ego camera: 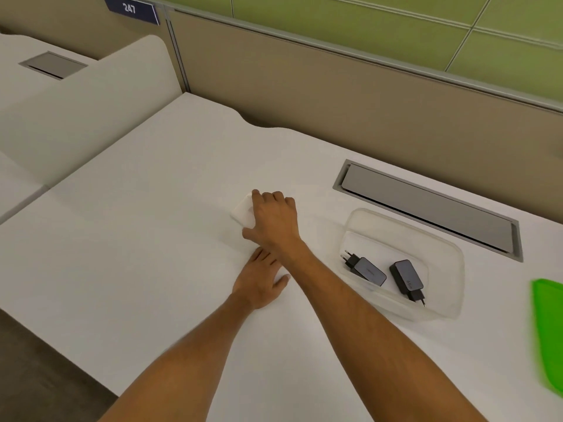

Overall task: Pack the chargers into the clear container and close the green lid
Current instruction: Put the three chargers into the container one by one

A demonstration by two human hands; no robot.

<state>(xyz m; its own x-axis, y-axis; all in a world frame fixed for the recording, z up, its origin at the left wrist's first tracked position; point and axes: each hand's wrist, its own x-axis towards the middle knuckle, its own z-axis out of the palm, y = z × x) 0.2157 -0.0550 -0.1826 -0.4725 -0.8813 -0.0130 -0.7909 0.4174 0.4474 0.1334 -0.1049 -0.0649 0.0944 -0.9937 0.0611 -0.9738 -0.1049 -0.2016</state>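
Observation:
The clear container [384, 233] stands on the white desk to the right, open. Two dark grey chargers lie inside it: one [368, 270] on the left, the other [407, 279] on the right, both with round-pin plugs. A white charger [242, 212] lies on the desk left of the container. My right hand [274, 219] reaches across and curls over it, fingers wrapped on its far edge. My left hand [259, 283] rests flat on the desk just below, its fingertips hidden under my right wrist. The green lid [548, 336] lies at the right edge, partly cut off.
A grey cable hatch [426, 208] is set into the desk behind the container. A tan partition [304, 86] runs along the back. Another desk [61, 95] adjoins at the left. The desk's front edge runs diagonally at lower left.

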